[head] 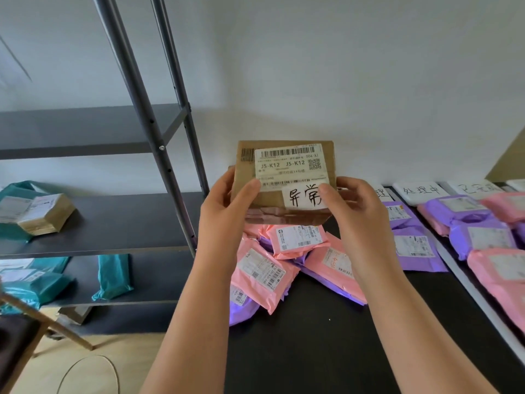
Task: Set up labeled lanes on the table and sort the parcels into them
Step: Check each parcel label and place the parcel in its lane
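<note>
A brown cardboard parcel (287, 177) is held up in front of the wall, above the black table (312, 351). It carries a white shipping label reading J5-K12 and a handwritten white sticker (302, 197). My left hand (224, 206) grips its left edge, thumb on the front. My right hand (352, 203) grips its right edge, thumb pressing on the sticker. Below lies a heap of pink and purple mailers (284, 260). Handwritten lane label cards (420, 191) lie along the table's far edge, with pink and purple mailers (480, 234) in the lanes before them.
A grey metal shelf unit (159, 143) stands left of the table, holding teal mailers (112, 277) and a small brown box (45, 214). White strips (466, 282) divide the lanes on the table. A wooden frame (45, 322) and a cable loop (88, 373) are at lower left.
</note>
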`<state>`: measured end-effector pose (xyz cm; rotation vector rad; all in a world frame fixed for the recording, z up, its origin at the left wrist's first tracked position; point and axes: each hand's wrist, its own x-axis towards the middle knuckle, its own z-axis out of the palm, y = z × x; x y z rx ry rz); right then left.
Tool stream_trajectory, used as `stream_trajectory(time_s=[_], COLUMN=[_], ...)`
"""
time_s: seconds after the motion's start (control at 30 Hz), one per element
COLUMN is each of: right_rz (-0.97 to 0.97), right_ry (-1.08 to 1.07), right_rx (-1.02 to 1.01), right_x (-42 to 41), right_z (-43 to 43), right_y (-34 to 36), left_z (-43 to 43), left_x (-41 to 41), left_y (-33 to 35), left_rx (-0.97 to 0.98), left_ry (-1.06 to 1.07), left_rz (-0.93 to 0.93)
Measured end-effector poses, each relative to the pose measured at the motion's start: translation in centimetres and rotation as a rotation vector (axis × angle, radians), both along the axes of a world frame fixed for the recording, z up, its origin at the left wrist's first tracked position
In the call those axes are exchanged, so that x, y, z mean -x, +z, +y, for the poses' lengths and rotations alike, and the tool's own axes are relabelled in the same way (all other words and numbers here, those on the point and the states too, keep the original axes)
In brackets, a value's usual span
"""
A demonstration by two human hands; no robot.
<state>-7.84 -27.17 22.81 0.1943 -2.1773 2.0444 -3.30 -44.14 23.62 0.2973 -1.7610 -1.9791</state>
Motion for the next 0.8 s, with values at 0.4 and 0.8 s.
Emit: stream_trajectory(time_s=[0.4, 0.8], right_rz=[-0.018, 0.042], right_ry=[0.009, 0.111], right_rx=[-0.036, -0.02], right_x=[-1.5, -1.2], right_z=[0.1, 0.5], right_y=[1.8, 1.8], left_z=[-0.5, -2.3], left_x=[-1.2, -1.5], left_y=[1.3, 2.0], left_rx=[0.092, 0.059], left_ry=[0.096, -0.009], left_rz=[-0.114, -0.015])
